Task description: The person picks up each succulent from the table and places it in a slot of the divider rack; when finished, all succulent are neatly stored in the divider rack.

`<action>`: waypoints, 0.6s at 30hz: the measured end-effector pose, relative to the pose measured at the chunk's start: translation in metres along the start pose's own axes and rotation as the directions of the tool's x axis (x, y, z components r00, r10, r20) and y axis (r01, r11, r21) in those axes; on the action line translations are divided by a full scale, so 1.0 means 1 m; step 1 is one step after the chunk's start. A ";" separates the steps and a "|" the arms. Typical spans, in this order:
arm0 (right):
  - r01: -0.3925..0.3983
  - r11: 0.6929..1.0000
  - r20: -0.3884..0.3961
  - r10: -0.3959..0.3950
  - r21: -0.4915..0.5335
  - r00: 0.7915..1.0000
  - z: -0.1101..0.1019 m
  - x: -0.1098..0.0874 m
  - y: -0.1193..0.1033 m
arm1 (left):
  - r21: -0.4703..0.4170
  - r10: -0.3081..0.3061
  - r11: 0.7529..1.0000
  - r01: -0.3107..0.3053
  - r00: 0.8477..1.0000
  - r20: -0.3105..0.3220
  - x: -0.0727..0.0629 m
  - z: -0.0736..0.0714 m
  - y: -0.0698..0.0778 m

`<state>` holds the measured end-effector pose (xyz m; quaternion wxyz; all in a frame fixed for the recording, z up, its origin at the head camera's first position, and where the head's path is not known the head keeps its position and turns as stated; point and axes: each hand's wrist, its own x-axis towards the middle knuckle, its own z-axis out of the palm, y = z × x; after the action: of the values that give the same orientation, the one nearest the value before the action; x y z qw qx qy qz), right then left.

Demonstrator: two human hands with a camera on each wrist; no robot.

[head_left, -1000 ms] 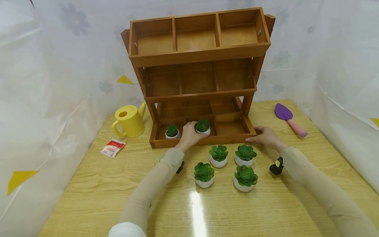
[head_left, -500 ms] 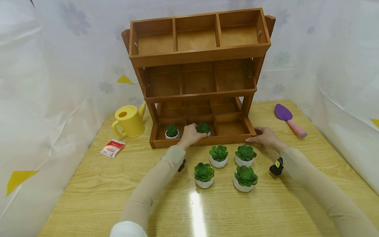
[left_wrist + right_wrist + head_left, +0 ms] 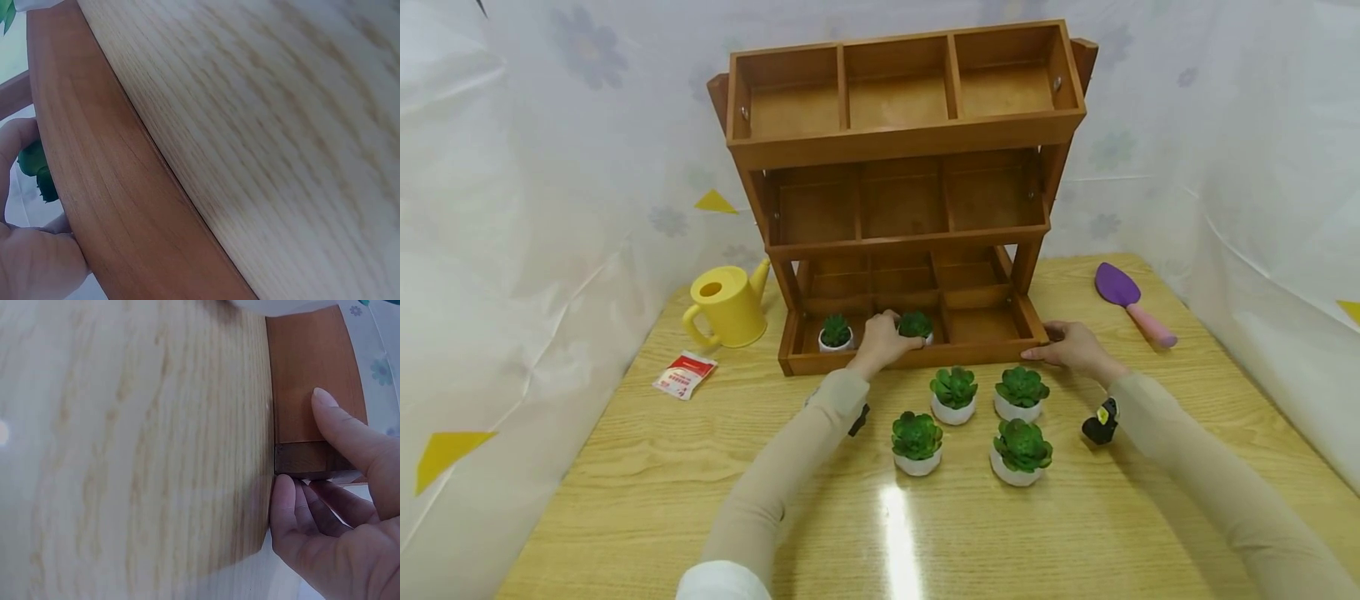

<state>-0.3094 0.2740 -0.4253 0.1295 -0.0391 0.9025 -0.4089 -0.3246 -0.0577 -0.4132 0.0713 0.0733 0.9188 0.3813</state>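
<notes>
My left hand (image 3: 882, 342) grips a small potted succulent (image 3: 916, 323) in the bottom tier's middle compartment of a brown wooden plant stand (image 3: 906, 148). Most of its white pot is hidden behind the hand and the front board. In the left wrist view, green leaves (image 3: 37, 170) show between thumb and fingers, behind that board. A second potted succulent (image 3: 836, 332) sits in the bottom-left compartment. My right hand (image 3: 1071, 346) holds the stand's lower right front corner. The right wrist view shows the thumb (image 3: 342, 422) on the front face and the fingers (image 3: 286, 503) around the end.
Several potted succulents (image 3: 953, 393) stand on the wooden table (image 3: 662, 492) in front of the stand. A yellow watering can (image 3: 730, 307) and a red-and-white packet (image 3: 686, 374) are at left. A purple trowel with a pink handle (image 3: 1152, 325) lies at right.
Since one second ago, my left hand has lowered the succulent into the middle compartment, where it has stayed for the last half second. My right hand keeps its hold on the corner.
</notes>
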 end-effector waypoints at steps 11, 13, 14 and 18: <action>-0.009 1.000 -0.002 0.009 -0.004 1.000 0.000 -0.001 -0.002 | -0.009 0.027 1.000 -0.027 1.000 -0.011 -0.001 -0.001 -0.001; -0.012 1.000 -0.001 0.012 -0.001 1.000 0.000 -0.001 -0.003 | -0.006 0.041 0.999 -0.041 0.999 -0.011 -0.004 -0.002 0.000; -0.013 1.000 0.000 0.013 -0.001 1.000 0.001 -0.002 -0.003 | 0.002 0.047 0.999 -0.047 0.999 -0.014 -0.005 -0.003 0.000; -0.003 1.000 -0.004 0.003 -0.001 1.000 0.001 -0.003 -0.003 | 0.007 0.068 0.998 -0.068 0.997 -0.032 -0.011 -0.009 0.003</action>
<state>-0.3067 0.2720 -0.4227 0.1282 -0.0369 0.9030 -0.4084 -0.3149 -0.0640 -0.4044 0.0434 0.0988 0.9179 0.3818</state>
